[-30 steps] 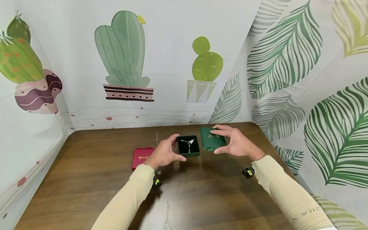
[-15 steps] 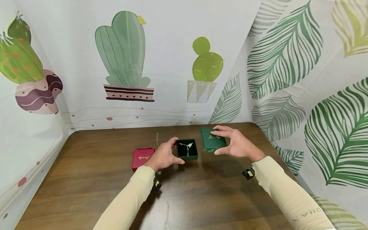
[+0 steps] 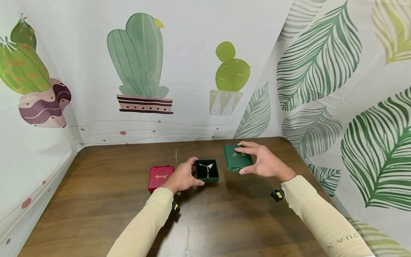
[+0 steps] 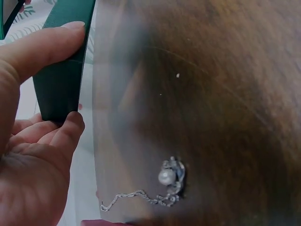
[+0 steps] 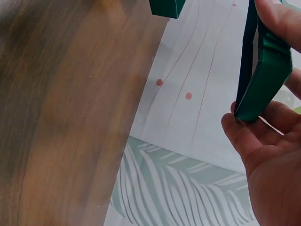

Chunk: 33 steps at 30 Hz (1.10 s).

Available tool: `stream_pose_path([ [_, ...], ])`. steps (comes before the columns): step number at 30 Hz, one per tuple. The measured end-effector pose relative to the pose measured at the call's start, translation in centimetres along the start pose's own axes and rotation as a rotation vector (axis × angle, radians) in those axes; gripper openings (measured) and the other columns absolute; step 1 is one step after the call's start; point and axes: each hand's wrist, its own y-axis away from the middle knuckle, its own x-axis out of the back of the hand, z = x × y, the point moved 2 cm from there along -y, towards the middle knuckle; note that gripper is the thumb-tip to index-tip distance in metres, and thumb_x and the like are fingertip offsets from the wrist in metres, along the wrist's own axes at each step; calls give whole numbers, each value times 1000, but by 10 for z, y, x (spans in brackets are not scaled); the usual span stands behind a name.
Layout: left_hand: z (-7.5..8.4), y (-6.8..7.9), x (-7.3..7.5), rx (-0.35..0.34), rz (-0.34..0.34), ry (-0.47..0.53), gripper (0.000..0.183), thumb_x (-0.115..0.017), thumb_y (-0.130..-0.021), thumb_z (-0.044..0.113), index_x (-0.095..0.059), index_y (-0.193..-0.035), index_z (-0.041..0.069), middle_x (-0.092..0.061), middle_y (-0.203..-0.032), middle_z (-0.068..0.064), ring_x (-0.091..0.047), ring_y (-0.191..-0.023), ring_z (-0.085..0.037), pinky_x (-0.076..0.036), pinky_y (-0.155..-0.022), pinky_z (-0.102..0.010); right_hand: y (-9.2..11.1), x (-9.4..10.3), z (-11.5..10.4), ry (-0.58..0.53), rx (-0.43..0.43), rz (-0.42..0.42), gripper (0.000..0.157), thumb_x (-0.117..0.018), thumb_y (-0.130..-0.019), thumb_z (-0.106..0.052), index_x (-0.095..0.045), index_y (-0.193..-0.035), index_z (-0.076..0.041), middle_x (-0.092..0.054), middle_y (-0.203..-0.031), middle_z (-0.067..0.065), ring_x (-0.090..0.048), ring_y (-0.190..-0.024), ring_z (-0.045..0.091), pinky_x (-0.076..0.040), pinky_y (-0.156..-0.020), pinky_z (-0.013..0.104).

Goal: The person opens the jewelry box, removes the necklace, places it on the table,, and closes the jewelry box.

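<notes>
My left hand (image 3: 184,177) grips a dark green jewelry box base (image 3: 207,171) between thumb and fingers. On its black lining lies a silver necklace with a pendant (image 3: 209,166). In the left wrist view the thumb presses one side of the box (image 4: 59,89) and the fingertips hold the far edge. My right hand (image 3: 263,160) holds the matching green lid (image 3: 237,157) with gold lettering, to the right of the base and apart from it. The right wrist view shows the lid's side (image 5: 265,75) pinched between thumb and fingers, its hollow underside partly visible.
A red jewelry box (image 3: 160,176) with gold lettering lies left of my left hand. Near it on the brown table (image 3: 106,189) is a silver chain (image 3: 176,155), and a pearl pendant (image 4: 167,177) on a chain shows in the left wrist view. A cactus-print cloth (image 3: 192,71) hangs behind the table.
My left hand has brought the box base a little downward and left, toward the table, widening the gap to the lid. The right hand with the lid stays nearly still.
</notes>
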Motion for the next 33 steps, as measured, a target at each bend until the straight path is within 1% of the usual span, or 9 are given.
stream_pose_path([
  [4, -3, -1, -2, 9, -1, -21, 98, -95, -74, 22, -41, -153, 0, -60, -145, -23, -62, -130, -34, -51, -110, -50, 1, -1, 0, 9, -3, 0, 77, -95, -75, -30, -64, -144, -15, -49, -160, 19, -48, -145, 43, -52, -103, 55],
  [11, -5, 0, -4, 31, 3, -57, 97, -95, -73, 22, -42, -152, 0, -58, -147, -24, -62, -130, -35, -50, -111, -51, 0, -1, 0, 19, 8, 5, 77, -95, -75, -30, -64, -144, -15, -49, -159, 18, -47, -146, 42, -51, -105, 55],
  [20, -8, 0, -7, 59, -45, -81, 98, -94, -76, 23, -39, -153, 1, -56, -150, -22, -60, -132, -35, -49, -113, -51, -1, 1, -1, 12, 2, 1, 78, -95, -75, -29, -63, -145, -14, -48, -160, 18, -46, -146, 42, -50, -106, 55],
  [27, -10, -3, -7, 52, -51, -108, 98, -94, -76, 25, -39, -153, 0, -55, -152, -22, -59, -134, -35, -49, -114, -51, -1, 1, 0, 0, -2, -2, 78, -95, -74, -28, -63, -144, -14, -48, -160, 19, -46, -146, 43, -50, -106, 55],
  [33, -11, -3, -6, 55, -52, -139, 97, -95, -75, 27, -40, -152, 2, -62, -142, -23, -62, -129, -34, -51, -111, -50, -2, 1, 1, 3, -1, -1, 78, -95, -74, -27, -64, -144, -14, -48, -159, 20, -47, -146, 43, -50, -105, 56],
])
